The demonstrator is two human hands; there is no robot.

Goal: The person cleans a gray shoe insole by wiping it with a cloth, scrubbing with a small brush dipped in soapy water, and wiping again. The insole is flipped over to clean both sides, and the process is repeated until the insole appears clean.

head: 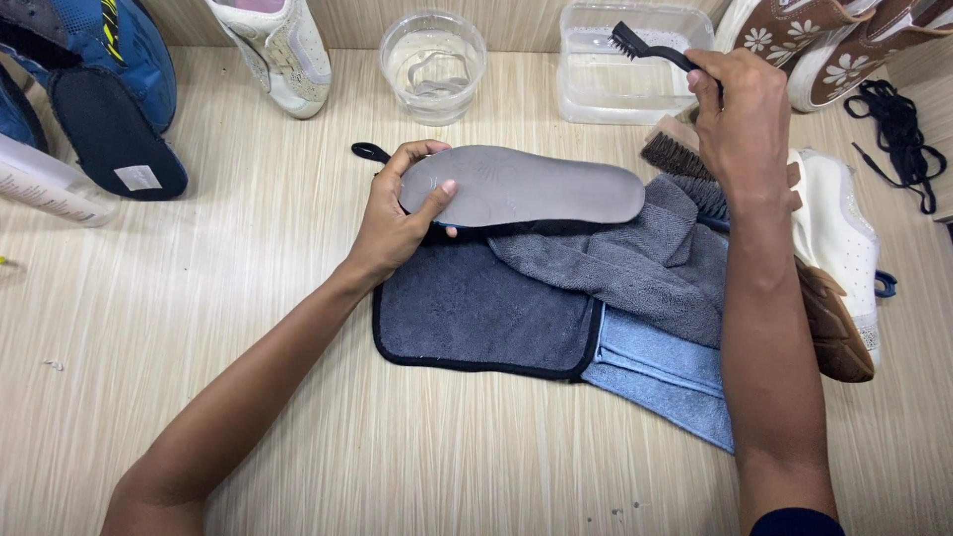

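Head view: right hand (747, 109) dips black brush (643, 45) into water-filled tub (588, 94).

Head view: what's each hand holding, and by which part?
Left hand grips the grey insole at its heel end, thumb on top. Right hand holds the small black brush by its handle.

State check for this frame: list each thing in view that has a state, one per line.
Left hand: grips insole.
Insole: grey, held flat over the cloths.
Right hand: holds brush.
Brush: black, bristles over the tub.
Tub: open, holds clear liquid.
Round cup: open, holds clear liquid.
Cloths: rumpled, overlapping.
White shoe: on its side.
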